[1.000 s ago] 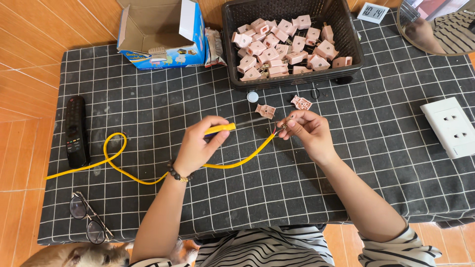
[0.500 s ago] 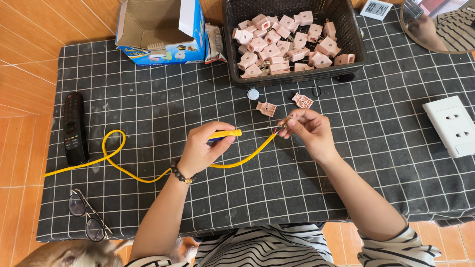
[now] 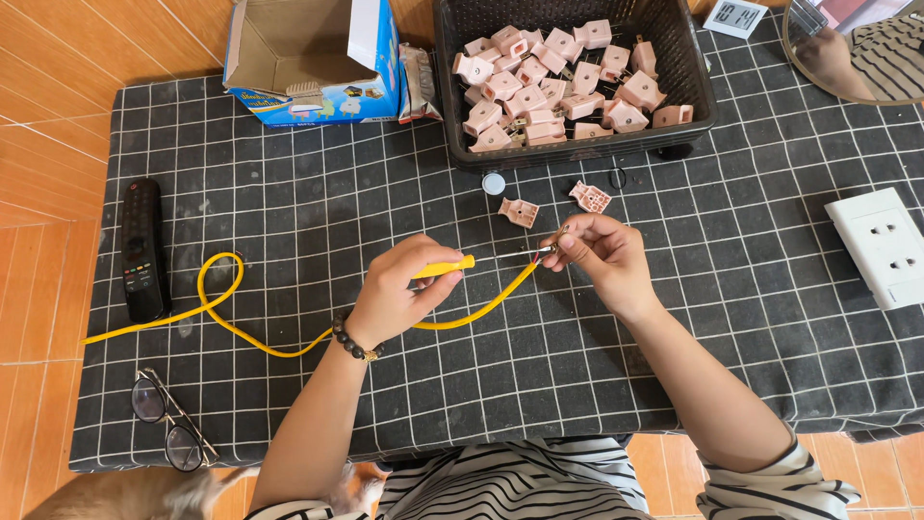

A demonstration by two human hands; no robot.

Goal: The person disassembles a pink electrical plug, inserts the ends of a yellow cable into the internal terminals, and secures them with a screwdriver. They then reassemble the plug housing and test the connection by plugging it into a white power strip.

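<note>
Black checked cloth [image 3: 289, 193] covers the work surface; places given from the yellow cable [image 3: 289, 345].

1. Remote control [image 3: 141, 248]: left of the cable's loop, apart from it.
2. Spectacles [image 3: 168, 424]: below the loop, folded out of the way.
3. Left hand [image 3: 395, 294]: fingers curled shut round a yellow-handled screwdriver [image 3: 445, 267], tip aimed at the cable's end.
4. Right hand [image 3: 602, 255]: thumb and forefinger pinch the cable's bared end, steadying it for the tip.
5. Basket [image 3: 577, 154] of pink plug halves [image 3: 558, 77]: above, within reach.
</note>
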